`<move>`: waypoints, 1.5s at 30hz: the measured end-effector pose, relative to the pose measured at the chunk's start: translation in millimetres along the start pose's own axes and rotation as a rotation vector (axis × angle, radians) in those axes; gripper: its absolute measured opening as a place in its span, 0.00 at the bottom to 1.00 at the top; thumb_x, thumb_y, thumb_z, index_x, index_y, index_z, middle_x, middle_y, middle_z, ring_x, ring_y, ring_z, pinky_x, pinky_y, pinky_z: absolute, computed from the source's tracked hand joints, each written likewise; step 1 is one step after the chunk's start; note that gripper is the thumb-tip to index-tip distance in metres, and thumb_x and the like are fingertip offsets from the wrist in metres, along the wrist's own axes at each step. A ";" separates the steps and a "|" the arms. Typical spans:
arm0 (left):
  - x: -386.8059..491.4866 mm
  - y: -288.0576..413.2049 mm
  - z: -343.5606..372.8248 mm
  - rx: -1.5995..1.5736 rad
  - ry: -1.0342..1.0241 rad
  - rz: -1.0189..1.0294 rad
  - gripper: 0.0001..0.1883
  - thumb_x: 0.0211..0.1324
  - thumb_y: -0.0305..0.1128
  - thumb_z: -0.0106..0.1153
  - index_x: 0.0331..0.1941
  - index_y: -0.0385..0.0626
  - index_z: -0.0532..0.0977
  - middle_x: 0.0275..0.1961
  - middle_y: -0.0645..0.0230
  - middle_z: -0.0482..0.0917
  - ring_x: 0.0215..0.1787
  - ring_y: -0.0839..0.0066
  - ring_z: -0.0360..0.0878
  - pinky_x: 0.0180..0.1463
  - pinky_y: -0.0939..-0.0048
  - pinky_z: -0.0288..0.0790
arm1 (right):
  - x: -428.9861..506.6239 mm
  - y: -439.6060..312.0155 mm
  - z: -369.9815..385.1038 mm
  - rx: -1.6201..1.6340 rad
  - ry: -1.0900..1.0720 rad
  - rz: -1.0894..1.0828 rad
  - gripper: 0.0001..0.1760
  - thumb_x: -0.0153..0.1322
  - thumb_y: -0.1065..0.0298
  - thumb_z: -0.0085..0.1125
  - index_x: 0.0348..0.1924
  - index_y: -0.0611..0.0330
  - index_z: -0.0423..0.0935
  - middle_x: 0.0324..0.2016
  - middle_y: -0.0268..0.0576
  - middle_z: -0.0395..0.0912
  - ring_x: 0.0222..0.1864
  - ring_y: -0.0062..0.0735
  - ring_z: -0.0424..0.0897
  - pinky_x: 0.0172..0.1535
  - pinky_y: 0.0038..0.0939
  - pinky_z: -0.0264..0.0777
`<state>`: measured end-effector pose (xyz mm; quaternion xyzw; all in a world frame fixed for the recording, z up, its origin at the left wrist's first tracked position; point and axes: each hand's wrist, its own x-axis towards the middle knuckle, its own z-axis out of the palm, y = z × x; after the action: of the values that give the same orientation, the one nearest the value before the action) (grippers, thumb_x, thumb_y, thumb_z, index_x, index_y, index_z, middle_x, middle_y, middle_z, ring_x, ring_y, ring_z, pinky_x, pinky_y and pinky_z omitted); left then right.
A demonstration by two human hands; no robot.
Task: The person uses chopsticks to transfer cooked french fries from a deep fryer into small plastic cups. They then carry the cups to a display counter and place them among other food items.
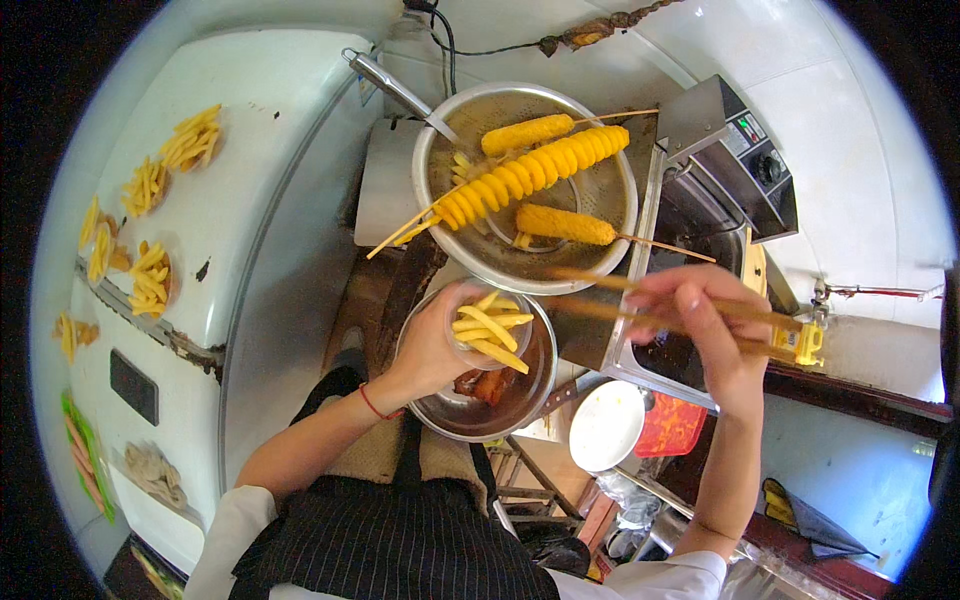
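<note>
My left hand (431, 349) grips a clear plastic cup (452, 319) of French fries (491, 330) above a steel bowl (553, 367) that has browned food pieces (491, 385) in it. Long wooden chopsticks (742, 309) are in my right hand (705, 322), their blurred tips at the near rim of a large metal strainer (634, 217). Across that strainer lie a spiral-cut potato (525, 180) on a skewer and two crumbed items on sticks, one behind (527, 134) and one in front (564, 224). A few fries are at its bottom.
Several cups of fries (150, 281) stand on a white appliance (247, 97) at left, with a dark phone (134, 386) and a cloth (154, 474). A fryer with a control box (757, 157) is at right. A white lid or plate (607, 426) and a red container (671, 425) sit below it.
</note>
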<state>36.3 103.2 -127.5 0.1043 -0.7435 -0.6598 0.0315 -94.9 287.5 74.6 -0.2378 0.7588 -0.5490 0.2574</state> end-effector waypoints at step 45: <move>-48.3 14.8 -44.5 -0.149 -0.066 0.147 0.43 0.36 0.35 0.81 0.59 0.42 0.68 0.55 0.65 0.75 0.57 0.72 0.75 0.63 0.68 0.68 | 5.8 19.5 -52.3 0.170 0.158 -0.098 0.20 0.79 0.58 0.46 0.45 0.70 0.76 0.35 0.56 0.83 0.31 0.41 0.84 0.32 0.34 0.82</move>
<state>90.0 70.9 -102.9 0.0251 -0.6987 -0.7122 0.0630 -134.9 326.5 69.1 -0.2078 0.7149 -0.6402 0.1892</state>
